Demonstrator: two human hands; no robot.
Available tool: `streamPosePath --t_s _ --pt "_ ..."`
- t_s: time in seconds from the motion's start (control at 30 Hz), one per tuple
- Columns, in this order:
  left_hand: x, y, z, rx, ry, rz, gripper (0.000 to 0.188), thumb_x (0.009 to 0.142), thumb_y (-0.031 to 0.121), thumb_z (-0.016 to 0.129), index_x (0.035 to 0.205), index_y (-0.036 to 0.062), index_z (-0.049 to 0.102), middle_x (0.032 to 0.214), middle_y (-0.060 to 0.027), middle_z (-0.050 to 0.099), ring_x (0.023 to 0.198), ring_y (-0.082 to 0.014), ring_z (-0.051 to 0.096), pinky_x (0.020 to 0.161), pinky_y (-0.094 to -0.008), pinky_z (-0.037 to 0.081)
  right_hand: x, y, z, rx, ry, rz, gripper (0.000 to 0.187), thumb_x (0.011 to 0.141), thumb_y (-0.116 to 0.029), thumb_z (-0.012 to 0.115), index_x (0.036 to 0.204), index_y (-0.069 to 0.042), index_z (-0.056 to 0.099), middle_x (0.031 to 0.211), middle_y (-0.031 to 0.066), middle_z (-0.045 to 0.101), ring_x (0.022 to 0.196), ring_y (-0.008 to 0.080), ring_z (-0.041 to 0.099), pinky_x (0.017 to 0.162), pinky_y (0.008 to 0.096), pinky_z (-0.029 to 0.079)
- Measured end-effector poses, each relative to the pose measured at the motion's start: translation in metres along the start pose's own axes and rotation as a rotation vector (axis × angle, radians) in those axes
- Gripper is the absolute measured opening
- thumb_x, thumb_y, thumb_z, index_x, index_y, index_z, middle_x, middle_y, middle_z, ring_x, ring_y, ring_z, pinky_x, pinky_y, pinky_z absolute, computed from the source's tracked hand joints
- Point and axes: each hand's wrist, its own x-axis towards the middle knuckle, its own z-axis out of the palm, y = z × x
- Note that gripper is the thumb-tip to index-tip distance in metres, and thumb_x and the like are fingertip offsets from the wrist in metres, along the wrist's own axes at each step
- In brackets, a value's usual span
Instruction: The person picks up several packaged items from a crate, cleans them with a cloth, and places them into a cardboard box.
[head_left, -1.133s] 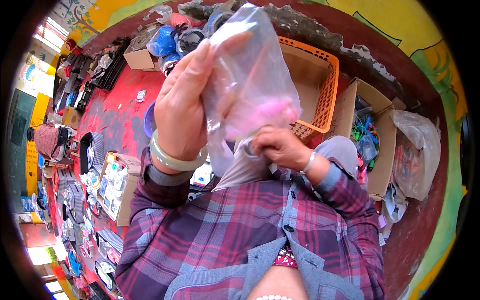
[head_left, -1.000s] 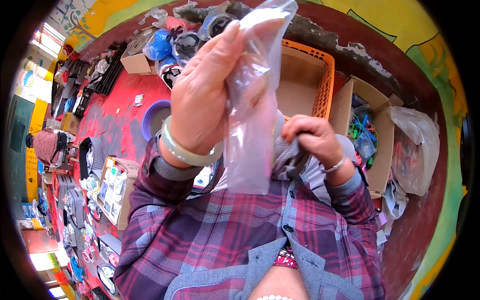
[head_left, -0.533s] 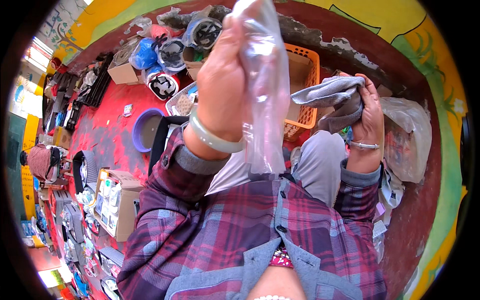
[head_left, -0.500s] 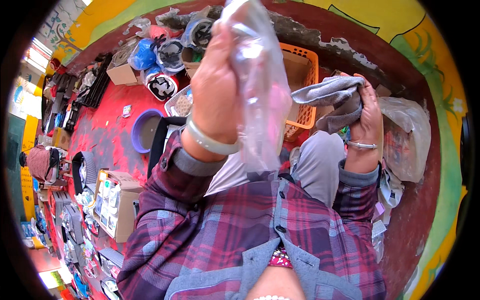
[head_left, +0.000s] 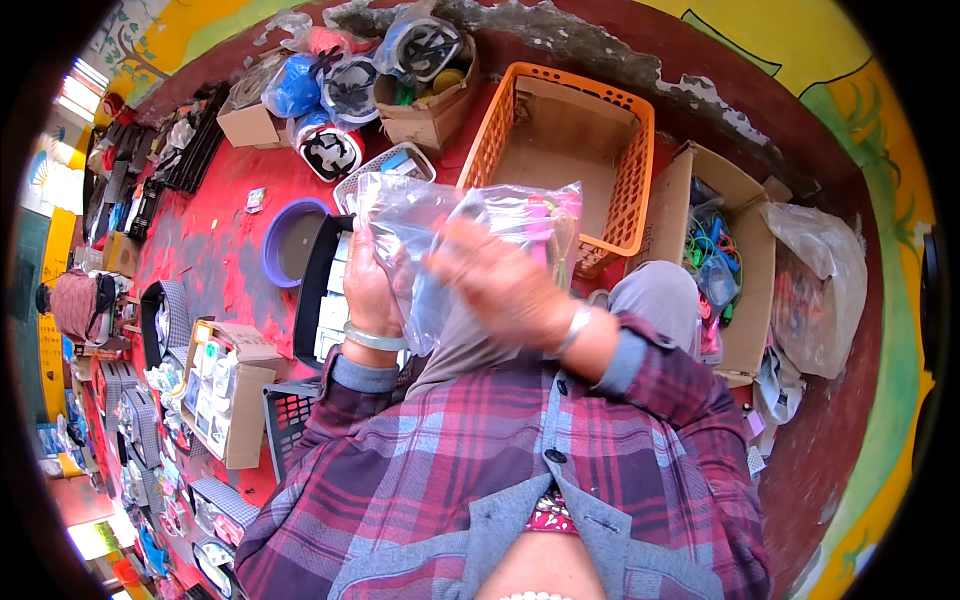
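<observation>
Above my lap a clear plastic bag (head_left: 400,192) lies sideways, its film crinkled and shiny. At its left end my left hand (head_left: 372,292) is closed on the plastic. My right hand (head_left: 505,285) reaches across the bag from the right, its fingers smeared by motion, so their hold is unclear. Under and beside those fingers, bluish-grey cloth (head_left: 432,300) shows through the film. A bright pink item (head_left: 546,228) shows at the bag's right end, next to the orange basket. Bracelets circle both wrists.
Ahead stands an orange basket (head_left: 642,170) lined with cardboard. To its right is an open carton (head_left: 660,205) of coloured cords, beside a translucent sack (head_left: 820,290). Leftward are a purple basin (head_left: 272,250), a black crate (head_left: 285,420), a carton (head_left: 245,430) of packets and several helmets (head_left: 330,155).
My left hand has come down with the bag, which now lies sideways. My right hand has swung left from beside my knee, where it held grey cloth, onto the bag.
</observation>
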Motion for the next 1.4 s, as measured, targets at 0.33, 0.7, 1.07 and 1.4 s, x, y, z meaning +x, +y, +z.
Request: streamPosePath --t_s 0.33,0.7,1.07,1.4 --pt "0.007 -0.004 -0.023 -0.159 0.207 -0.075 0.030 0.098 0.039 0.039 0.107 0.0141 0.052 0.058 0.0025 0.040 0.039 -0.0057 0.027 0.035 -0.0202 0.023 -0.060 0.038 0.040 -0.378 -0.251 -0.008 0.035 0.079 -0.015 0.048 0.113 -0.008 0.054 0.123 0.0091 0.051 0.117 0.0228 0.047 0.091 0.0354 0.039" --pt "0.004 -0.007 -0.030 -0.149 0.069 -0.167 0.031 0.100 0.035 0.034 0.115 0.0152 0.053 0.062 0.0023 0.044 0.037 -0.0050 0.029 0.035 -0.0198 0.024 -0.068 0.041 -0.054 -0.144 -0.190 0.314 0.018 0.071 -0.003 0.054 0.088 -0.002 0.052 0.089 0.0148 0.053 0.085 0.0330 0.052 0.079 0.0406 0.044" --pt "-0.016 -0.010 0.013 0.128 0.014 0.033 0.035 0.099 0.031 0.036 0.115 0.0058 0.055 0.079 0.0000 0.060 0.049 -0.0039 0.047 0.038 -0.0181 0.032 0.025 0.006 0.029 0.379 0.022 0.123 0.031 0.071 -0.007 0.064 0.098 -0.003 0.050 0.125 0.0250 0.045 0.112 0.0411 0.048 0.090 0.0420 0.042" --pt "-0.017 0.009 -0.011 0.246 -0.016 0.098 0.040 0.100 0.030 0.038 0.123 0.0014 0.053 0.058 0.0071 0.039 0.042 -0.0013 0.028 0.037 -0.0184 0.021 -0.039 0.060 0.017 -0.606 -0.210 0.186 0.037 0.080 -0.012 0.050 0.116 -0.002 0.055 0.127 0.0144 0.053 0.117 0.0282 0.050 0.090 0.0398 0.039"
